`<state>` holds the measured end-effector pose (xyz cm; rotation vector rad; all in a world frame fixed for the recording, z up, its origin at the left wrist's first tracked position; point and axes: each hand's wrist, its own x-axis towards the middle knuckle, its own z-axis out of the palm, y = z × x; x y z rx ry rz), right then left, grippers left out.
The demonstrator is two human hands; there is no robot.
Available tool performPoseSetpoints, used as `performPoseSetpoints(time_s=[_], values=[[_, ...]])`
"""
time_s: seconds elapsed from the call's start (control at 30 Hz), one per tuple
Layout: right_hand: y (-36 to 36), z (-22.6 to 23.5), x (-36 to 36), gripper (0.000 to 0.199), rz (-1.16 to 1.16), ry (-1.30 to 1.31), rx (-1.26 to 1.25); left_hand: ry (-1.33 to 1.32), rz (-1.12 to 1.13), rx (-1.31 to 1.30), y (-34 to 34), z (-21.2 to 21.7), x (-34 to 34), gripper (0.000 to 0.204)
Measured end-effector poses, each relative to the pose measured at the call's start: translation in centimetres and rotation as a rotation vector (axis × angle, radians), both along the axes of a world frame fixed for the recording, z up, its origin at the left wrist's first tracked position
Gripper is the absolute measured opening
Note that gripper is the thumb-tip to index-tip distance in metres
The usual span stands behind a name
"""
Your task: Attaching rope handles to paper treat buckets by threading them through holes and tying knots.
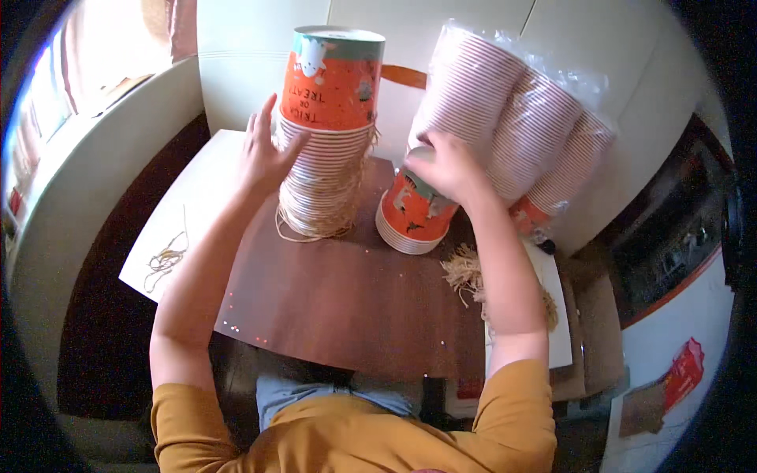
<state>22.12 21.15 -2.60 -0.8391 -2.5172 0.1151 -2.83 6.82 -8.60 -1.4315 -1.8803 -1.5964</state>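
A tall stack of upside-down orange and teal paper buckets (335, 91) stands at the far middle of the table, with strands of twine (319, 205) hanging around its lower rims. My left hand (264, 150) is beside this stack, fingers spread and thumb toward the rims; I cannot tell whether it touches. My right hand (448, 164) is closed over the upper end of a paper bucket (418, 206) in a shorter upside-down stack to the right. My palm and fingers cover part of its top.
Plastic-wrapped stacks of paper buckets (524, 118) lean behind my right hand. A bundle of twine (465, 272) lies by my right forearm, and loose twine (167, 258) on the white sheet (150, 236) at left. The brown table's front edge (331, 361) is near my body.
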Motion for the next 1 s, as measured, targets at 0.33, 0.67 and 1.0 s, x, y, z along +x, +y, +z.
performPoseSetpoints(time_s=[0.33, 0.67, 1.0], values=[[1.6, -5.6, 3.9, 0.018, -0.05, 0.224, 0.212, -0.245, -0.373, -0.41, 1.3, -12.7, 12.0, 0.099], [0.4, -3.5, 3.1, 0.017, -0.01, 0.35, -0.08, -0.064, -0.089, -0.279, 6.9, -14.4, 16.1, 0.137], [-1.6, 0.3, 3.1, 0.012, 0.124, 0.427, 0.413, -0.076, -0.07, -0.407, 8.6, -16.4, 16.3, 0.118]])
